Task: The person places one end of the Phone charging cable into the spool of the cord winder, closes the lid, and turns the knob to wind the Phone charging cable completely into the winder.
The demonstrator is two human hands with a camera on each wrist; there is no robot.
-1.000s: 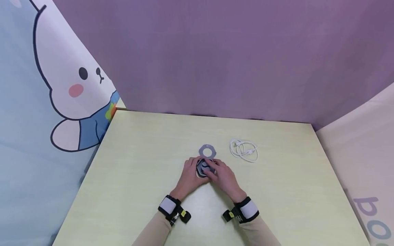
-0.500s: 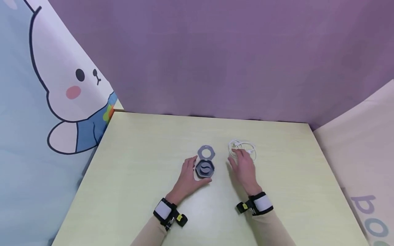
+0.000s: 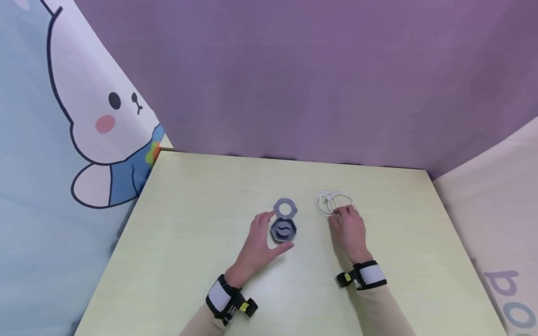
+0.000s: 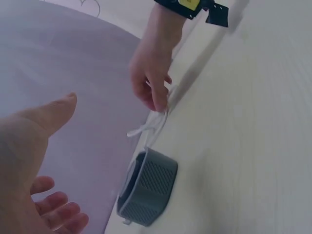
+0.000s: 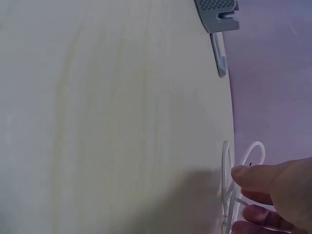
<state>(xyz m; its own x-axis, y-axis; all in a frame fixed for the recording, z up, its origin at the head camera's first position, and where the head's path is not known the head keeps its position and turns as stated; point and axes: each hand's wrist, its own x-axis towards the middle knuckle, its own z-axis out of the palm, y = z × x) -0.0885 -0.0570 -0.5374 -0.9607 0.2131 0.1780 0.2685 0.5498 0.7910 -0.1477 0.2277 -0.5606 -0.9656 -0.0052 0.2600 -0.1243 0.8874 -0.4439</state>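
A grey faceted box (image 3: 283,230) sits on the table with a raised round hub inside that has an S-shaped slot. Its ring-shaped lid (image 3: 286,208) is swung back, lying behind it. My left hand (image 3: 255,247) curves loosely around the box's left and front sides, and the left wrist view shows a gap between the fingers and the box (image 4: 148,190). Farther right, a coiled white charging cable (image 3: 322,208) lies on the table. My right hand (image 3: 352,233) pinches the cable's near side; in the right wrist view, thumb and fingertips press on its strands (image 5: 225,183).
The pale wooden table (image 3: 201,200) runs back to a purple curtain (image 3: 294,84). A cloth with a cartoon rabbit (image 3: 105,102) hangs at the left, and a pale lettered cloth (image 3: 496,200) at the right.
My right hand has left the box, moved right to the cable and taken hold of it. The box now shows uncovered, and my left hand has loosened from it.
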